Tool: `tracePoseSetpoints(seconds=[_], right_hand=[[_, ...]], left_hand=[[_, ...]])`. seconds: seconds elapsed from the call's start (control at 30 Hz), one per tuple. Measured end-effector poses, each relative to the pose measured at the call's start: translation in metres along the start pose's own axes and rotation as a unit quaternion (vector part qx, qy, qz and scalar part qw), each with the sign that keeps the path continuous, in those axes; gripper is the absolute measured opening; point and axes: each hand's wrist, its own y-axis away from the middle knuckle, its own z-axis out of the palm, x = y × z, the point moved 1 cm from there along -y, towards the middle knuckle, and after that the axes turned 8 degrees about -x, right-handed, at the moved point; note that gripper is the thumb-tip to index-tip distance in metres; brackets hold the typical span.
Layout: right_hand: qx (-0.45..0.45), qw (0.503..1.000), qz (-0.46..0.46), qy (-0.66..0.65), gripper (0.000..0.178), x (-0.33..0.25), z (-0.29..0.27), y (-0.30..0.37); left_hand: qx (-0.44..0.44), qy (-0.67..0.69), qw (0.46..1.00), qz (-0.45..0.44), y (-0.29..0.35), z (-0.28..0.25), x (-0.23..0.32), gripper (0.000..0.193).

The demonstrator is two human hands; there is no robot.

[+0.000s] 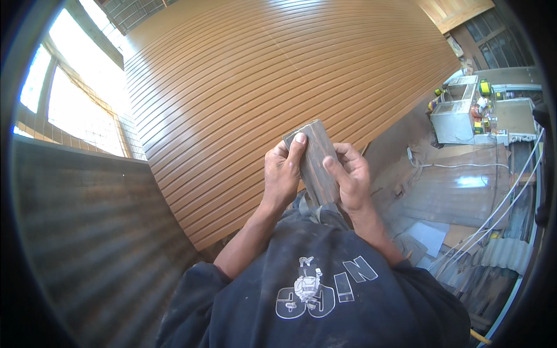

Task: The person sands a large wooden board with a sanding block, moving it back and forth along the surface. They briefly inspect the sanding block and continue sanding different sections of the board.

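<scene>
In front of my chest I hold a flat, oblong wooden block (318, 159), grey-brown with reddish streaks. My left hand (284, 168) is closed on its left edge, the thumb pressed on the face near the far end. Along the right edge my right hand (351, 177) grips it, thumb bent against the side. The fingers beneath the block are partly hidden. Beyond my hands lies a large brown panel (243, 110) with parallel grooves, and the block is held over its near part.
A dark, flat board (87, 232) stands close on my left. To the right are a pale box-like unit (455, 119) with tapes and small items, a brown sheet (458, 197), white cables (493, 220) and a corrugated piece (505, 255). Bright mesh-covered windows (81, 104) are at far left.
</scene>
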Motion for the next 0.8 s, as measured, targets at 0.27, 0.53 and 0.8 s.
tracePoseSetpoints(seconds=[0.27,0.53,0.8], right_hand=[[-0.058,0.997,0.032,-0.033,0.064,0.021,0.026,0.022],[0.015,0.991,0.103,-0.078,0.034,0.01,0.019,0.008],[-0.043,0.997,0.056,-0.044,0.034,-0.004,0.004,0.009]], left_hand=[[0.049,-0.026,0.998,0.025,-0.011,-0.019,-0.002,0.025],[0.079,-0.392,0.864,0.306,0.012,-0.023,0.021,0.048],[-0.061,-0.515,0.806,0.286,0.015,-0.024,0.026,0.047]])
